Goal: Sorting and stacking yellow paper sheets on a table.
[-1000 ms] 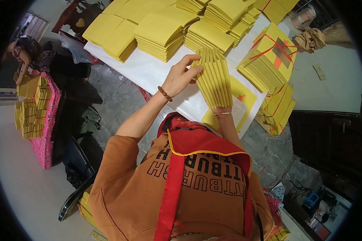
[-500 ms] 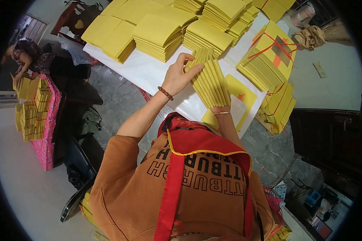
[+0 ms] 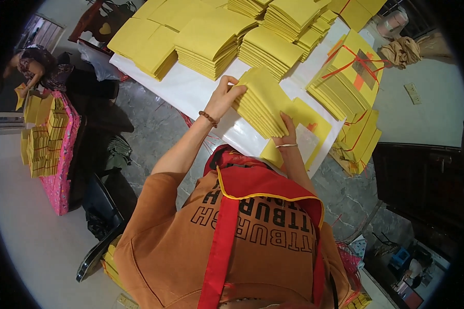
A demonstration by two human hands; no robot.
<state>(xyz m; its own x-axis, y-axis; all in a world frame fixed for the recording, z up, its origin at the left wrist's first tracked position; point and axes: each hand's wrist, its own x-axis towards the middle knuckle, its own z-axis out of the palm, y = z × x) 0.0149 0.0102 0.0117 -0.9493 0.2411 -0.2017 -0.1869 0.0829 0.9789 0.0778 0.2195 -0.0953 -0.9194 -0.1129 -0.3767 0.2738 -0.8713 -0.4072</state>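
Between my hands, above the near edge of the white-topped table [image 3: 191, 104], is a stack of folded yellow paper [image 3: 260, 100]. My left hand [image 3: 223, 98] grips its left end, thumb on the top and fingers curled at the side. At the near right end my right hand [image 3: 287, 131] holds it, the thumb showing along the edge and the other fingers hidden. The layers' folded edges face me. Below the stack, a flat yellow sheet with an orange mark [image 3: 314, 129] lies on the table.
More yellow paper stacks [image 3: 211, 44] fill the table's far side. A bundle tied with red string [image 3: 348, 77] sits at the right. At the far left, a person [image 3: 33, 69] handles yellow paper by a pink-covered table [image 3: 62, 170]. A black chair [image 3: 100, 216] stands left behind me.
The paper stack has tilted so its broad top face shows, and its layers lie closer together. My right hand's thumb has come into sight on its edge.
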